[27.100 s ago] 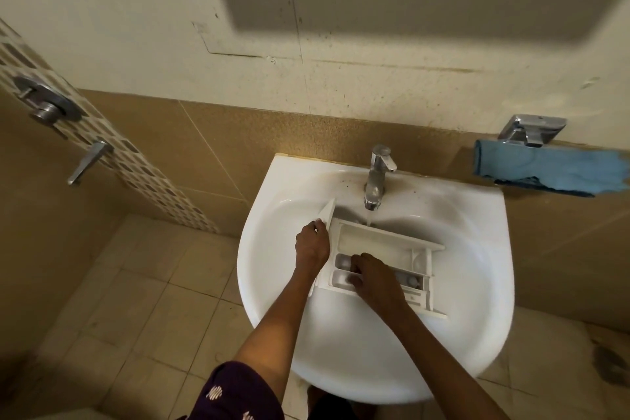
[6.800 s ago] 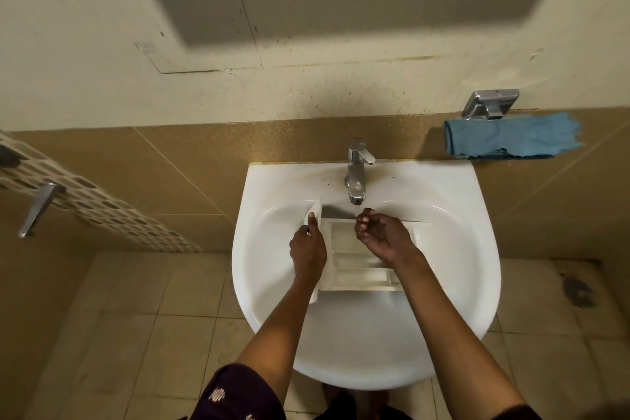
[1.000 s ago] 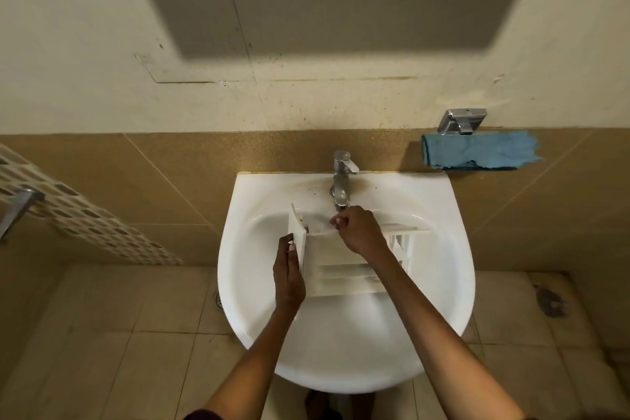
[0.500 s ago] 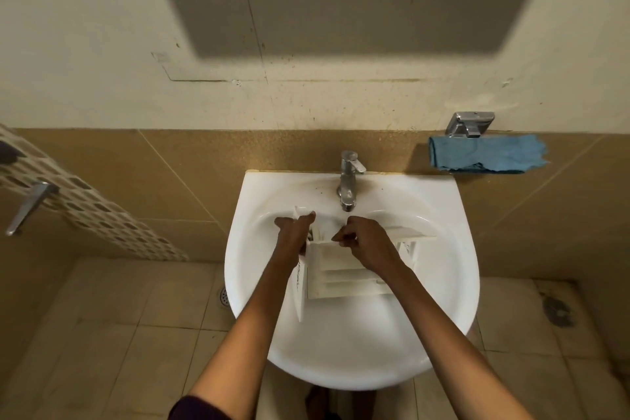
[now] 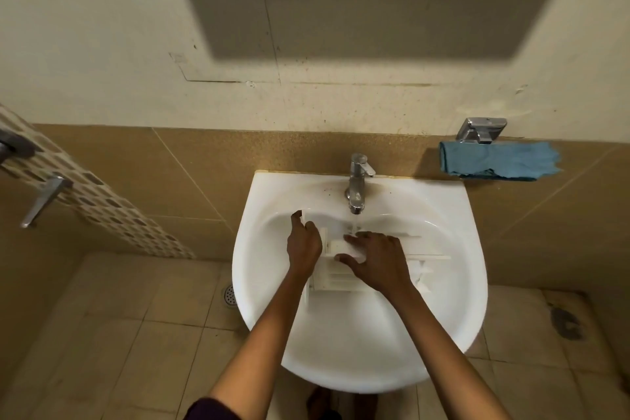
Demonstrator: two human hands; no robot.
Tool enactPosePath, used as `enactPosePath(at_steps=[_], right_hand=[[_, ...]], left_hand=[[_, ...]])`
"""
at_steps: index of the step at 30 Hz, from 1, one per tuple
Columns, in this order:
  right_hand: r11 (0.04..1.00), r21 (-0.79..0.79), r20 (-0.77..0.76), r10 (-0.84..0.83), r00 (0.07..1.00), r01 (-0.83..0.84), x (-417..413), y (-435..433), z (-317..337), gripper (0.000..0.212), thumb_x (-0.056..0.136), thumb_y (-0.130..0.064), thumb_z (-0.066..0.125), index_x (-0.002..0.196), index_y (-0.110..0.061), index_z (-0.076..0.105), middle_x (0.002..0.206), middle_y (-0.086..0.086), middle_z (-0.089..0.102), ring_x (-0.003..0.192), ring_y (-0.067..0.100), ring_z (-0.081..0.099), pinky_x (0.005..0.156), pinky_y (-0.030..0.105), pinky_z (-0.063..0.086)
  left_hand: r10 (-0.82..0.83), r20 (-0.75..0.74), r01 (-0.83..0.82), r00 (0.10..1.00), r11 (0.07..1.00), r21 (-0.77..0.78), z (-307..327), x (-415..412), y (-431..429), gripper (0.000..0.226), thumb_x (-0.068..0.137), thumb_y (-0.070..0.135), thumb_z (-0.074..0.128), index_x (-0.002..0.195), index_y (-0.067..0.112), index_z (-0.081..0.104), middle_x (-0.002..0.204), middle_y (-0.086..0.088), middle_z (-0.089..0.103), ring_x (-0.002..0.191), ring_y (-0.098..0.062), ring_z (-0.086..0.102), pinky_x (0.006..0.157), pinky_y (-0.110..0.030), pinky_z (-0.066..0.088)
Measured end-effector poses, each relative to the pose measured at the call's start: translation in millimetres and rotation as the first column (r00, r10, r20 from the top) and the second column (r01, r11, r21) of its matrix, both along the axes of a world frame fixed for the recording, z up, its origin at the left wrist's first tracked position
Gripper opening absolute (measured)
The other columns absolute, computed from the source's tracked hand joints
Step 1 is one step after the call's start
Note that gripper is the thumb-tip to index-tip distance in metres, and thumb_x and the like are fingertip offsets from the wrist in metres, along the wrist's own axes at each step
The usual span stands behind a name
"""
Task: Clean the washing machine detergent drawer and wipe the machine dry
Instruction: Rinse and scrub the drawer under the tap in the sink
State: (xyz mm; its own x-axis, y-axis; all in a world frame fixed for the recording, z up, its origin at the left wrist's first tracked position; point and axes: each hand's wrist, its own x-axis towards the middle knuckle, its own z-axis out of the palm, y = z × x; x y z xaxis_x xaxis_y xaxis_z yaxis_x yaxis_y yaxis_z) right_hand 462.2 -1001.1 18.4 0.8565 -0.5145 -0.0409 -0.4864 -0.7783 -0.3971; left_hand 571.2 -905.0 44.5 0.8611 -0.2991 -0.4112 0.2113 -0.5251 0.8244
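The white plastic detergent drawer (image 5: 426,261) lies in the white sink (image 5: 453,300), under the chrome tap (image 5: 357,182). A thin stream of water falls from the spout onto the drawer's far edge. My left hand (image 5: 304,244) grips the drawer's front panel at its left end. My right hand (image 5: 378,261) lies flat on the drawer with its fingers spread, pressing on its upper surface. Both hands hide much of the drawer's middle.
A blue cloth (image 5: 497,164) hangs from a chrome holder (image 5: 481,130) on the wall to the right of the sink. A shower lever (image 5: 42,201) sticks out of the tiled wall at the left. A floor drain (image 5: 229,295) sits beside the sink's left edge.
My right hand has opened from a curled grip near the spout and now lies flat on the drawer. My left hand keeps hold of the front panel.
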Motion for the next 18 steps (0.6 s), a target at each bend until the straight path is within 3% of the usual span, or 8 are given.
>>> enactPosePath(at_steps=[3, 5, 7, 9, 11, 14, 16, 18], right_hand=[[0.984, 0.016, -0.129, 0.180, 0.975, -0.180, -1.7, 10.4, 3.0, 0.061, 0.087, -0.060, 0.029, 0.138, -0.029, 0.043, 0.146, -0.003, 0.042, 0.136, 0.017, 0.036, 0.111, 0.037, 0.022], [0.945, 0.183, -0.009, 0.278, 0.961, -0.272, -5.0, 13.7, 5.0, 0.046, 0.092, -0.044, 0.037, 0.132, -0.027, 0.052, 0.144, -0.003, 0.045, 0.136, 0.017, 0.037, 0.112, 0.034, 0.023], [0.886, 0.435, 0.220, 0.065, 0.973, -0.158, -3.5, 7.7, 12.3, 0.022, 0.092, -0.021, 0.054, 0.106, -0.018, 0.071, 0.122, 0.003, 0.065, 0.113, 0.008, 0.058, 0.102, 0.028, 0.040], [0.754, 0.653, 0.286, -0.335, 0.898, 0.073, 5.5, -11.4, 17.1, 0.024, 0.091, -0.006, 0.053, 0.085, -0.019, 0.072, 0.095, 0.007, 0.072, 0.085, 0.004, 0.065, 0.087, 0.024, 0.049], [0.484, 0.847, 0.131, -0.590, 0.796, 0.219, 19.8, -34.6, 20.5, 0.030, 0.094, -0.001, 0.042, 0.091, -0.015, 0.068, 0.086, 0.011, 0.066, 0.078, 0.016, 0.061, 0.079, 0.027, 0.048], [-0.148, 0.977, -0.215, -0.693, 0.688, 0.156, 42.3, -53.1, 17.6, 0.022, 0.096, 0.002, 0.035, 0.104, 0.002, 0.056, 0.083, 0.018, 0.060, 0.075, 0.024, 0.056, 0.074, 0.029, 0.048], [-0.328, 0.938, -0.323, -0.705, 0.632, 0.113, 53.6, -52.8, 17.6, 0.021, 0.095, 0.003, 0.033, 0.090, 0.005, 0.053, 0.084, 0.020, 0.057, 0.074, 0.028, 0.054, 0.074, 0.034, 0.048], [-0.369, 0.923, -0.358, -0.720, 0.594, 0.110, 64.9, -49.6, 15.4, 0.026, 0.094, 0.006, 0.028, 0.079, 0.004, 0.050, 0.081, 0.018, 0.052, 0.072, 0.028, 0.050, 0.073, 0.035, 0.048]], left_hand=[[-0.055, 0.115, 0.054, 0.992, 0.998, 0.013, -2.3, -7.0, 7.2, 0.040, 0.101, 0.019, 0.032, 0.141, 0.015, 0.032, 0.123, -0.015, 0.060, 0.104, -0.032, 0.060, 0.095, -0.039, 0.046], [-0.070, 0.142, 0.068, 0.987, 0.997, 0.020, -0.6, -7.5, 8.3, 0.041, 0.101, 0.023, 0.036, 0.140, 0.013, 0.032, 0.131, -0.013, 0.056, 0.113, -0.034, 0.057, 0.099, -0.038, 0.041], [-0.074, 0.151, 0.071, 0.986, 0.997, 0.025, 1.9, -7.7, 7.1, 0.041, 0.100, 0.023, 0.038, 0.139, 0.011, 0.033, 0.129, -0.012, 0.057, 0.115, -0.035, 0.056, 0.097, -0.034, 0.041], [-0.080, 0.156, 0.077, 0.985, 0.997, 0.024, 3.4, -8.3, 6.8, 0.039, 0.100, 0.022, 0.038, 0.137, 0.011, 0.034, 0.121, -0.015, 0.061, 0.109, -0.036, 0.058, 0.091, -0.032, 0.042], [-0.075, 0.158, 0.073, 0.985, 0.997, 0.018, 2.2, -8.0, 7.6, 0.038, 0.101, 0.023, 0.036, 0.137, 0.012, 0.034, 0.117, -0.015, 0.062, 0.106, -0.036, 0.059, 0.089, -0.032, 0.043], [-0.039, 0.116, 0.042, 0.992, 0.999, -0.024, 3.2, -9.5, 6.0, 0.037, 0.102, 0.031, 0.027, 0.135, 0.016, 0.036, 0.108, -0.012, 0.063, 0.102, -0.035, 0.060, 0.084, -0.032, 0.043], [-0.011, 0.082, 0.016, 0.997, 0.998, -0.059, 6.8, -11.2, 4.5, 0.040, 0.103, 0.034, 0.019, 0.132, 0.015, 0.039, 0.096, -0.006, 0.058, 0.094, -0.029, 0.060, 0.079, -0.028, 0.040], [0.020, 0.057, -0.015, 0.998, 0.996, -0.091, 9.0, -11.5, 3.5, 0.041, 0.103, 0.033, 0.017, 0.131, 0.016, 0.041, 0.095, -0.004, 0.054, 0.086, -0.021, 0.054, 0.079, -0.026, 0.036]])
